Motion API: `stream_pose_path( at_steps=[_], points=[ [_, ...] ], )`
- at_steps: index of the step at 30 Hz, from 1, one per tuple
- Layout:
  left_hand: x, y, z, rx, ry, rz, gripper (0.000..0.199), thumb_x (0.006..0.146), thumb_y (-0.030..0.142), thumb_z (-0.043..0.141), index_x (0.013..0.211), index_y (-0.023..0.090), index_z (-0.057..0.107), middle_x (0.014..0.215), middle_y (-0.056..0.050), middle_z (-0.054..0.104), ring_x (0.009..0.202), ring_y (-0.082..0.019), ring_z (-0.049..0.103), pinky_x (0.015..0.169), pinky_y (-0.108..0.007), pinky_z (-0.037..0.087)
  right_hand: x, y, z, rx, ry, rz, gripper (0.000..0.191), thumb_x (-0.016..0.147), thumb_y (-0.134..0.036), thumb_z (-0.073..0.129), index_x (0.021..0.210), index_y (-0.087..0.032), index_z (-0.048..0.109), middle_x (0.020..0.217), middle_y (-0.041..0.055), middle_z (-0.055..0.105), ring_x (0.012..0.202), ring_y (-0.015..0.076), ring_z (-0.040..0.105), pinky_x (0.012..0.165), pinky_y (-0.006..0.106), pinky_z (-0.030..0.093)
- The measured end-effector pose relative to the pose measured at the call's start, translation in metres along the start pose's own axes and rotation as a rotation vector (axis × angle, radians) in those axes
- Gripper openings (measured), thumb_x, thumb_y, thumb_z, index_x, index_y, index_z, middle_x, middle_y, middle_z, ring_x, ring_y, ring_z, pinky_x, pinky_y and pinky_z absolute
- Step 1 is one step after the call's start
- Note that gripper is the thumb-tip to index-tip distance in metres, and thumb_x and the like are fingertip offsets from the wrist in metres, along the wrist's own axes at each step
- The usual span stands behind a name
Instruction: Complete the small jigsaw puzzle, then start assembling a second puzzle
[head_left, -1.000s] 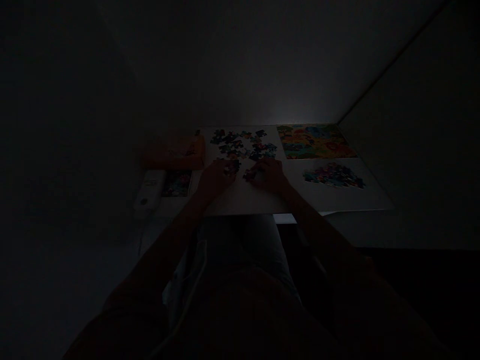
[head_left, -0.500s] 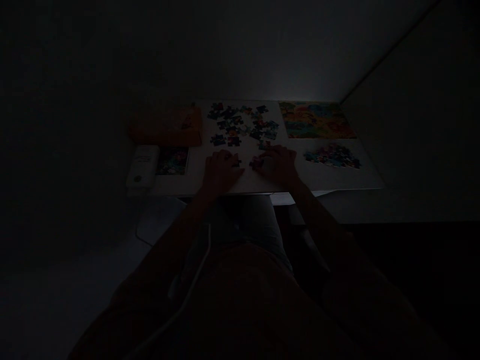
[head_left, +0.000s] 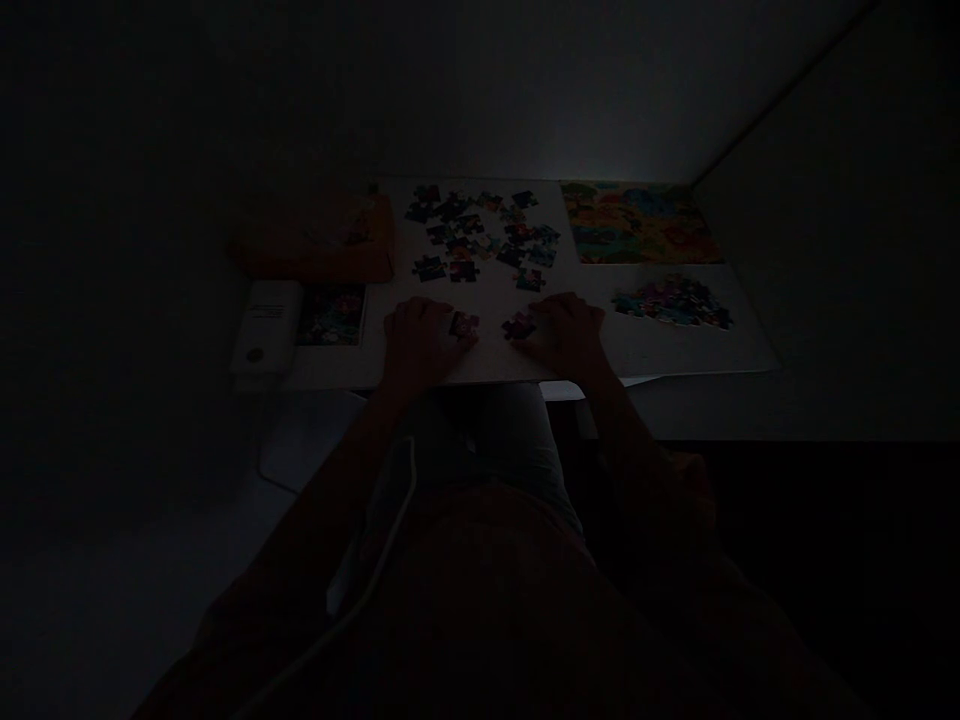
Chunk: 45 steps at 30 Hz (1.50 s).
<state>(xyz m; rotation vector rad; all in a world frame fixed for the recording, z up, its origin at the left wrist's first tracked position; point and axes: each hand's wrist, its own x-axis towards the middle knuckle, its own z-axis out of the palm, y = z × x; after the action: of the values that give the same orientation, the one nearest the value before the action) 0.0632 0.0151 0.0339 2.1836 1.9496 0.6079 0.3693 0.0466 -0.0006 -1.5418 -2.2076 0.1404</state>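
Observation:
The picture is very dark. My left hand [head_left: 421, 340] rests near the table's front edge, its thumb and fingers apart beside a pinkish puzzle piece [head_left: 464, 326]. Across a small gap lies another pinkish piece [head_left: 519, 325], next to my right hand [head_left: 566, 333], whose thumb and forefinger are spread around it. Both pieces lie flat on the white table [head_left: 491, 365]. Beyond the hands, several dark puzzle pieces [head_left: 465, 225] are scattered, with one piece [head_left: 529, 279] just above my right hand.
A heap of pieces [head_left: 673, 302] lies at the right, below a colourful picture board [head_left: 641, 223]. On the left are an orange box [head_left: 322, 245], a dark floral picture [head_left: 331, 315] and a white device [head_left: 267, 325] with a cable.
My left hand has moved left, away from its piece, and both pinkish pieces are now more exposed. The view has shifted slightly.

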Motion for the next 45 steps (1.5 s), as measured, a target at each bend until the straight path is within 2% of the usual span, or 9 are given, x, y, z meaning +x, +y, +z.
stream_pose_path(
  at_steps=[2, 6, 12, 16, 20, 27, 34, 38, 45],
  points=[
    [-0.002, 0.001, 0.0, 0.004, -0.025, 0.012, 0.048, 0.108, 0.059, 0.079, 0.144, 0.028, 0.079, 0.153, -0.016, 0.075, 0.148, -0.041, 0.063, 0.128, -0.061, 0.047, -0.001, 0.0, -0.002, 0.0, -0.014, -0.012, 0.062, 0.103, -0.074, 0.079, 0.145, -0.029, 0.077, 0.154, 0.02, 0.071, 0.147, 0.0482, 0.061, 0.123, 0.067, 0.042],
    [0.002, -0.005, 0.004, -0.088, -0.072, 0.074, 0.036, 0.118, 0.047, 0.066, 0.146, 0.032, 0.081, 0.155, -0.009, 0.079, 0.15, -0.037, 0.064, 0.13, -0.059, 0.043, -0.001, -0.001, -0.003, -0.003, -0.044, -0.033, 0.051, 0.105, -0.068, 0.08, 0.138, -0.028, 0.078, 0.15, 0.0191, 0.071, 0.145, 0.0459, 0.062, 0.12, 0.065, 0.044],
    [0.006, -0.013, 0.006, -0.196, -0.099, 0.109, 0.045, 0.121, 0.028, 0.047, 0.152, 0.031, 0.079, 0.157, -0.007, 0.08, 0.149, -0.032, 0.068, 0.132, -0.055, 0.043, 0.0, -0.001, 0.0, 0.027, -0.005, -0.024, 0.05, 0.1, -0.065, 0.085, 0.13, -0.026, 0.077, 0.145, 0.0182, 0.075, 0.141, 0.0447, 0.064, 0.117, 0.06, 0.043],
    [0.002, -0.009, 0.007, -0.143, -0.008, 0.042, 0.041, 0.115, 0.04, 0.063, 0.152, 0.026, 0.077, 0.16, -0.013, 0.076, 0.153, -0.037, 0.064, 0.132, -0.057, 0.042, 0.001, -0.003, -0.002, 0.049, 0.017, -0.016, 0.051, 0.096, -0.063, 0.088, 0.129, -0.026, 0.076, 0.14, 0.0169, 0.078, 0.133, 0.0421, 0.068, 0.115, 0.058, 0.042],
    [0.0, -0.005, 0.006, -0.076, 0.025, -0.008, 0.038, 0.108, 0.049, 0.078, 0.14, 0.027, 0.079, 0.153, -0.016, 0.075, 0.149, -0.041, 0.063, 0.127, -0.059, 0.045, 0.0, -0.005, -0.007, 0.061, 0.016, -0.005, 0.049, 0.096, -0.057, 0.089, 0.131, -0.026, 0.076, 0.139, 0.0162, 0.08, 0.124, 0.0399, 0.072, 0.113, 0.057, 0.043],
    [0.002, -0.004, 0.003, -0.094, -0.012, -0.005, 0.033, 0.111, 0.048, 0.076, 0.134, 0.026, 0.08, 0.146, -0.014, 0.078, 0.147, -0.039, 0.064, 0.125, -0.056, 0.044, -0.001, -0.006, -0.008, 0.108, 0.007, -0.001, 0.048, 0.099, -0.052, 0.086, 0.138, -0.026, 0.075, 0.138, 0.0142, 0.082, 0.108, 0.0339, 0.077, 0.109, 0.054, 0.045],
    [0.003, -0.004, 0.002, -0.12, -0.023, -0.004, 0.038, 0.111, 0.047, 0.075, 0.141, 0.023, 0.078, 0.148, -0.016, 0.078, 0.145, -0.037, 0.067, 0.126, -0.053, 0.043, 0.0, -0.002, -0.005, 0.198, 0.019, 0.0, 0.058, 0.103, -0.063, 0.084, 0.143, -0.022, 0.072, 0.142, 0.0174, 0.082, 0.108, 0.0332, 0.082, 0.11, 0.058, 0.05],
    [0.002, -0.003, 0.002, -0.12, -0.012, 0.004, 0.034, 0.113, 0.048, 0.073, 0.136, 0.025, 0.081, 0.145, -0.014, 0.079, 0.143, -0.037, 0.068, 0.123, -0.054, 0.045, 0.001, 0.003, -0.001, 0.277, 0.037, 0.003, 0.059, 0.099, -0.063, 0.089, 0.143, -0.027, 0.072, 0.142, 0.0136, 0.083, 0.11, 0.0339, 0.083, 0.111, 0.06, 0.054],
    [0.003, -0.005, 0.005, -0.125, 0.009, 0.018, 0.035, 0.113, 0.053, 0.073, 0.134, 0.027, 0.083, 0.141, -0.014, 0.081, 0.14, -0.038, 0.069, 0.121, -0.056, 0.046, 0.001, 0.009, 0.002, 0.397, 0.056, 0.016, 0.061, 0.093, -0.069, 0.094, 0.139, -0.033, 0.074, 0.137, 0.0098, 0.083, 0.097, 0.0307, 0.083, 0.107, 0.061, 0.061]
  ],
)
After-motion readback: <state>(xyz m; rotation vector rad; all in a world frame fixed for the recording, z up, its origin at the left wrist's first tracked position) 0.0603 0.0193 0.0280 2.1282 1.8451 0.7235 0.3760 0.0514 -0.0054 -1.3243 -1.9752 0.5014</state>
